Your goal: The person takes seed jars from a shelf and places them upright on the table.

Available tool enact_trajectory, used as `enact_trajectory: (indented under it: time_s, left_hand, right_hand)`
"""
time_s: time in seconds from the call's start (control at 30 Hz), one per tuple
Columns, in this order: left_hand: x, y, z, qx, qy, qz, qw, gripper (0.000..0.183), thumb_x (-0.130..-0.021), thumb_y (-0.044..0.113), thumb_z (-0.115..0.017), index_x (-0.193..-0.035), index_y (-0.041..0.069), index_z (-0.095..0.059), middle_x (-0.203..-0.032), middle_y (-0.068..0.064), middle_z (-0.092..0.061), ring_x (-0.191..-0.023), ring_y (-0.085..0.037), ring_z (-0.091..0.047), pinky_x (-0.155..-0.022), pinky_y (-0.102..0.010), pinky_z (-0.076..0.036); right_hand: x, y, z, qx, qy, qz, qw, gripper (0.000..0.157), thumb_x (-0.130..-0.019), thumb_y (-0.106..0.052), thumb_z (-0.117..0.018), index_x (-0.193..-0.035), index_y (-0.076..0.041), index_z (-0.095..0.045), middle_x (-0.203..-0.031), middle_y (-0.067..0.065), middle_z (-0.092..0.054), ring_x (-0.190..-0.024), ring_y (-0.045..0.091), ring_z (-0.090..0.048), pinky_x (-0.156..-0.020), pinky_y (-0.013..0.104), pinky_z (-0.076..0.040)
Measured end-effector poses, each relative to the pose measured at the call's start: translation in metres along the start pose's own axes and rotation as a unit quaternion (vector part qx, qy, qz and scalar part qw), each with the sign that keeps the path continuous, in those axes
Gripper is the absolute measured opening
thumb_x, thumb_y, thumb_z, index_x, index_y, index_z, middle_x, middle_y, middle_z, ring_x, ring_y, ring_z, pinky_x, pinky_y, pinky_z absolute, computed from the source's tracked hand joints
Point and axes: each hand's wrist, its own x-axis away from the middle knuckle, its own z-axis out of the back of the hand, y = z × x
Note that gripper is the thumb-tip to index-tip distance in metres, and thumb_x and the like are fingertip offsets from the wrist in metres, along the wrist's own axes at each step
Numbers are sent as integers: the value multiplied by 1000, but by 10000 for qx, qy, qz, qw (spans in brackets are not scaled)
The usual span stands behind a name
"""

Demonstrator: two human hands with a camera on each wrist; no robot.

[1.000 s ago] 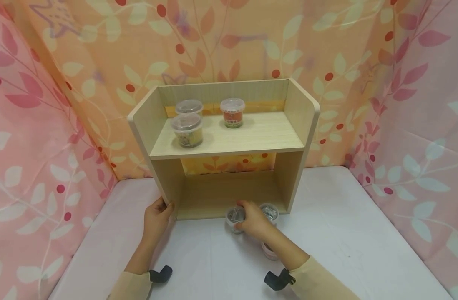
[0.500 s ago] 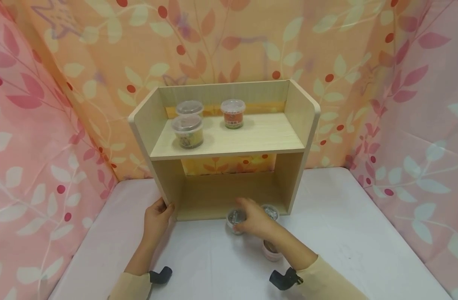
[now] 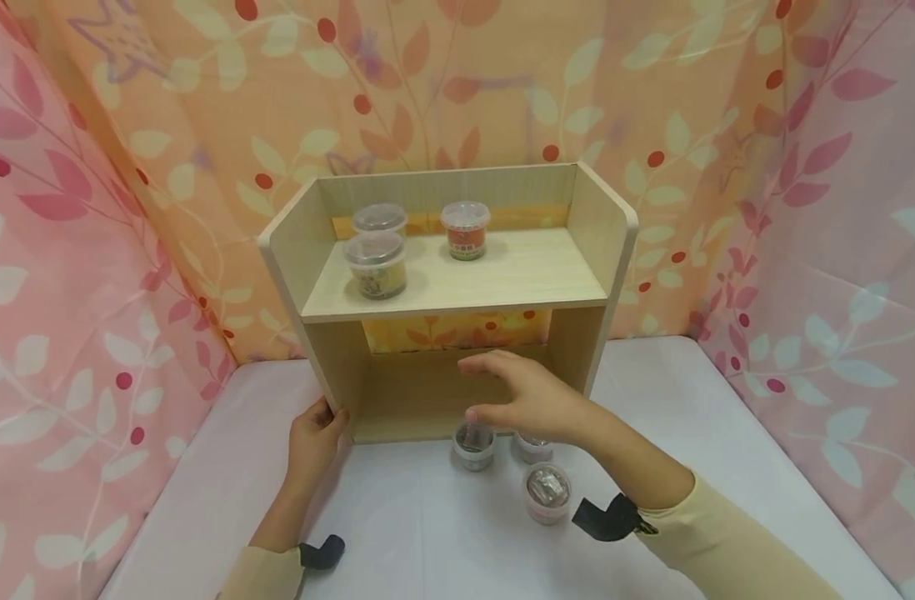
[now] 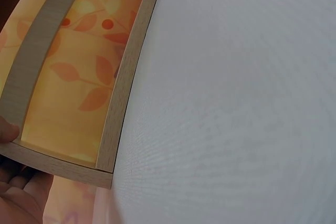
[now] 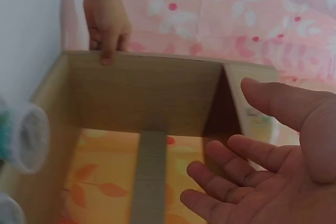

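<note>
My left hand (image 3: 315,439) grips the lower left side panel of a light wooden two-tier shelf (image 3: 457,292). In the left wrist view, its thumb lies on one face of the panel (image 4: 58,169) and the fingers are on the other. My right hand (image 3: 536,402) hovers before the lower compartment with fingers spread and nothing held. Below it on the table stand three small lidded plastic tubs: one at left (image 3: 473,454), one partly hidden by the hand (image 3: 533,451), and one nearest me (image 3: 547,496). The right wrist view shows the palm (image 5: 283,182) and loosely extended fingers.
On the upper tier stand a yellow-labelled tub (image 3: 378,273), another tub (image 3: 380,218) behind it, and a red-labelled tub (image 3: 466,237). The white-covered table (image 3: 690,433) is enclosed by patterned cloth walls (image 3: 457,83). A black band end (image 3: 607,518) hangs at the right cuff.
My right hand has let go of the left tub and risen up and rightward, uncovering the nearest tub. My left hand has stayed on the shelf panel.
</note>
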Motion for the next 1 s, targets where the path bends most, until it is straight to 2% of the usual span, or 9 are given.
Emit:
enact_trajectory:
  time_s: [0.23, 0.5, 0.57, 0.73, 0.8, 1.0]
  left_hand:
    - [1, -2, -1, 25, 9, -75, 10000, 48, -100, 11, -65, -143, -6, -54, -136, -23, -64, -121, -32, -64, -86, -13, -55]
    - [2, -2, -1, 52, 15, -70, 10000, 48, -101, 12, -65, -144, -5, -54, -136, -23, -64, -120, -30, -64, -86, -13, -54]
    - [6, 6, 0, 87, -43, 55, 9999, 48, -101, 10, -64, -144, -6, -53, -138, -24, -62, -122, -31, -63, -86, -12, -54]
    - [6, 5, 2, -56, -50, 216, 9997, 49, -101, 9, -64, -145, -7, -52, -140, -25, -60, -125, -34, -61, -87, -14, -54]
    - [4, -3, 2, -123, 15, 128, 9998, 49, -100, 12, -65, -145, -6, -52, -139, -24, -61, -124, -34, -62, -86, -13, -54]
    - [5, -1, 1, 102, -6, -10, 9999, 47, -100, 8, -64, -143, -7, -54, -137, -25, -62, -124, -36, -62, -87, -14, -55]
  right_hand:
    - [-9, -27, 47, 208, 193, 352, 9990, 58, -90, -26, -81, -141, -11, -58, -139, 4, -63, -131, 26, -57, -113, 48, -45]
    - [-38, -41, 94, 102, 582, 419, 9974, 57, -89, -19, -81, -140, -2, -59, -141, 15, -61, -132, 29, -55, -115, 47, -44]
    - [-47, -44, 105, 112, 707, 295, 9970, 57, -90, -19, -80, -140, -2, -58, -142, 15, -60, -133, 29, -54, -115, 47, -42]
    - [-74, -45, 127, -12, 972, 9, 9953, 61, -90, -23, -80, -142, -3, -57, -146, 13, -56, -136, 29, -49, -117, 46, -39]
    - [-86, -43, 133, -90, 1052, -100, 9944, 63, -89, -26, -81, -144, -5, -56, -148, 11, -55, -137, 28, -48, -118, 45, -38]
    - [-117, -32, 141, -348, 1213, -609, 9901, 66, -91, -29, -79, -148, -9, -53, -152, 8, -52, -141, 27, -44, -115, 45, -41]
